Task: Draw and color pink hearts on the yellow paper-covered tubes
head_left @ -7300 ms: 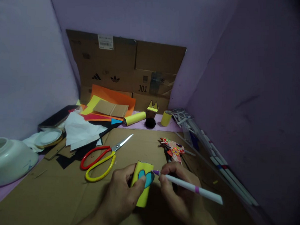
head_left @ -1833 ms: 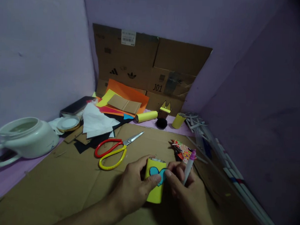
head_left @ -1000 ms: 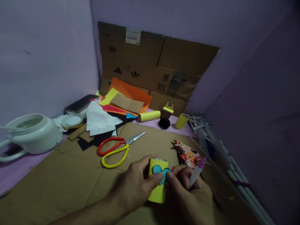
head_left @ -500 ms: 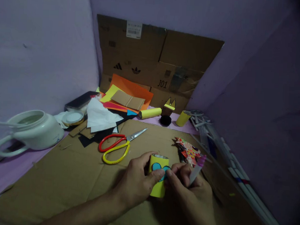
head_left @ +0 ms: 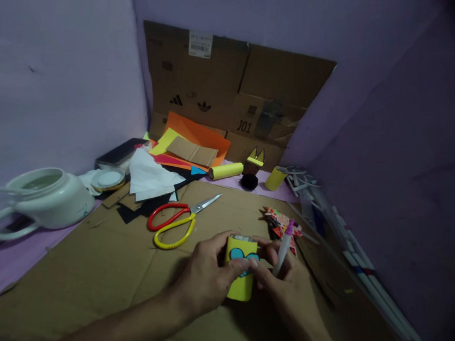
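My left hand is closed around a short cardboard tube wrapped in yellow paper, held upright with its open end up. On its front is a blue paper cutout with a dark outline and two rounded lobes. Both thumbs press against this cutout. My right hand grips the tube's right side, its other fingers partly hidden behind. Between the fingers of that hand stands a slim whitish pen-like tube with a pink-purple tip, pointing up.
Left of my hands lie scissors with red and yellow handles. A white mug-like pot stands at far left. Coloured papers, another yellow tube and an eared figure are at the back. A floral pouch lies right.
My right hand has shifted left, its fingers now reaching behind the yellow tube's edge. The pen-like tube in it has moved left and stands more upright. My left hand keeps its hold.
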A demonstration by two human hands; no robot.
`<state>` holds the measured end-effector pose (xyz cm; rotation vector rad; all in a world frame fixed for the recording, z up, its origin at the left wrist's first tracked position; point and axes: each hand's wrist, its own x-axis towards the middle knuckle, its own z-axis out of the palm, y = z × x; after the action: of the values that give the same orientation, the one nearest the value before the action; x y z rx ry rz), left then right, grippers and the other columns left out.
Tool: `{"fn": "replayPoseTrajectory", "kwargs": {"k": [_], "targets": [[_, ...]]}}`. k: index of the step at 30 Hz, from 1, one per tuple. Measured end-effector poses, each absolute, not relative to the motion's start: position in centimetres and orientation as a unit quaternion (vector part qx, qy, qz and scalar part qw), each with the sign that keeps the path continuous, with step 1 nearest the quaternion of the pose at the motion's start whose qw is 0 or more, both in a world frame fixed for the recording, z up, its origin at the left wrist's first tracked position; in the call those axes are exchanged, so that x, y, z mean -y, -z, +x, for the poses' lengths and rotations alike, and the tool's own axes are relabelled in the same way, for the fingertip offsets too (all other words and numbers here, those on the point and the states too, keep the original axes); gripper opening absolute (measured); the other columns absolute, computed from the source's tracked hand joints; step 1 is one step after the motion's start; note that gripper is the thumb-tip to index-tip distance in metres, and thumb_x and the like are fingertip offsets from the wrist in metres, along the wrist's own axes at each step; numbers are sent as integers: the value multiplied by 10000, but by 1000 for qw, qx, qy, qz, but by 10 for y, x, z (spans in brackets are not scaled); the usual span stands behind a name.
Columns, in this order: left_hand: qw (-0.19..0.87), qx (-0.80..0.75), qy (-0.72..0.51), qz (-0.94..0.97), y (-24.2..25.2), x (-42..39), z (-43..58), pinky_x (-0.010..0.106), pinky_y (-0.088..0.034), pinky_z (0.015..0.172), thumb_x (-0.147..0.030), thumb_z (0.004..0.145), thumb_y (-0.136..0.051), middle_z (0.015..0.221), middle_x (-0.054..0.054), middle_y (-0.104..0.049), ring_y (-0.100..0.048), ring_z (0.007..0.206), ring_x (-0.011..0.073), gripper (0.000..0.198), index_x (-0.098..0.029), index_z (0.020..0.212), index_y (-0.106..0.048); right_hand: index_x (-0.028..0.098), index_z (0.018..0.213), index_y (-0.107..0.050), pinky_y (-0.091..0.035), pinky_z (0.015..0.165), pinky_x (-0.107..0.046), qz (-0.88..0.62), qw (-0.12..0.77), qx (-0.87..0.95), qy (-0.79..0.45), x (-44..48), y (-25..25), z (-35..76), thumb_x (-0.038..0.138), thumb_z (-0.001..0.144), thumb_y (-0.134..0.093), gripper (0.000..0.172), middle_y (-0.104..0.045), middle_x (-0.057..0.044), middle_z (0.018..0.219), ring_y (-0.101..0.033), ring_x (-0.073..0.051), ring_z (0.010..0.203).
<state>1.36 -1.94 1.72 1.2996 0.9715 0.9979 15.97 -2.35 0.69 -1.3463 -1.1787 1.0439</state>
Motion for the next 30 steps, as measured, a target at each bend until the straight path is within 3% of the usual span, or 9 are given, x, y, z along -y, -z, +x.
{"fn": "replayPoseTrajectory", "kwargs": {"k": [4,8,16,30], "targets": [[564,-433,-410,571,-17,19,13,228,-440,652,-346,777,-621,820,23,-638,-572,764,169,230,-160,912,-630,223,605,-330,-306,370,-183,-541,482,497,-477,21,-3,161,347,637,-710,400,-446,80,511,-396,-68,383],[563,-432,-401,580,-12,18,11,229,-427,653,-370,768,-624,856,29,-645,-572,786,172,285,-152,952,-618,230,566,-285,-276,353,-170,-554,457,493,-492,17,-1,163,320,613,-694,422,-363,108,461,-372,-59,358],[522,-474,-391,592,-7,18,10,237,-416,658,-339,810,-543,815,34,-641,-557,761,169,203,-150,840,-613,234,592,-288,-314,369,-180,-548,439,509,-498,13,12,170,356,654,-685,420,-380,99,493,-439,-83,394],[514,-481,-388,595,-11,20,8,223,-398,599,-292,799,-529,794,33,-629,-545,709,160,179,-152,855,-625,231,573,-311,-305,370,-187,-559,471,488,-477,19,7,161,365,614,-712,425,-391,90,469,-389,-81,398]]}}
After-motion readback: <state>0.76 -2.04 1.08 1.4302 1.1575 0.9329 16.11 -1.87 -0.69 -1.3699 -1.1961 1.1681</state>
